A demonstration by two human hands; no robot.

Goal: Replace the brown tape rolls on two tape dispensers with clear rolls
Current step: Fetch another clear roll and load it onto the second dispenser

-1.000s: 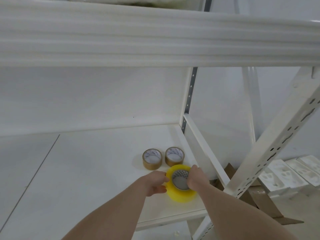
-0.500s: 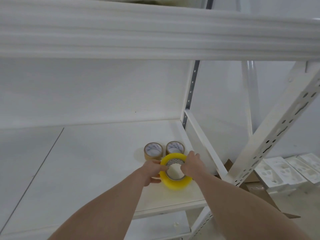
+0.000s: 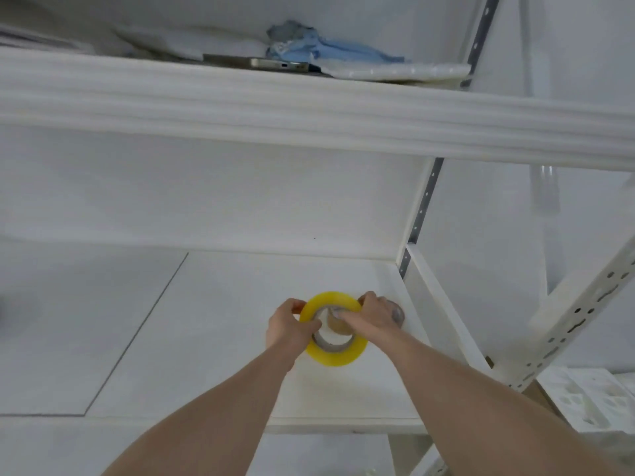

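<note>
Both hands hold one yellowish clear tape roll tilted above the lower shelf: left hand pinches the rim on its side, thumb across the roll's face; right hand curls over the top edge, one finger reaching into the core. A brown tape roll shows through the core, lying on the shelf just behind the hands — a second brownish shape at the right knuckles may be another roll, too hidden to confirm. No dispenser in view. Judgement: the step is carrying the clear roll off the shelf toward a dispenser. To do it well, keep the grip on rim and core, not on the adhesive face; lift clear of the brown roll so it is not dragged off the shelf; find the free tape end before mounting. The shelf is white board with a thin seam line left of the hands. Above the hands, an upper shelf carries a phone, blue cloth and white wrapping. Right of the hands — perforated white uprights; white moulded trays on the floor beyond.
</note>
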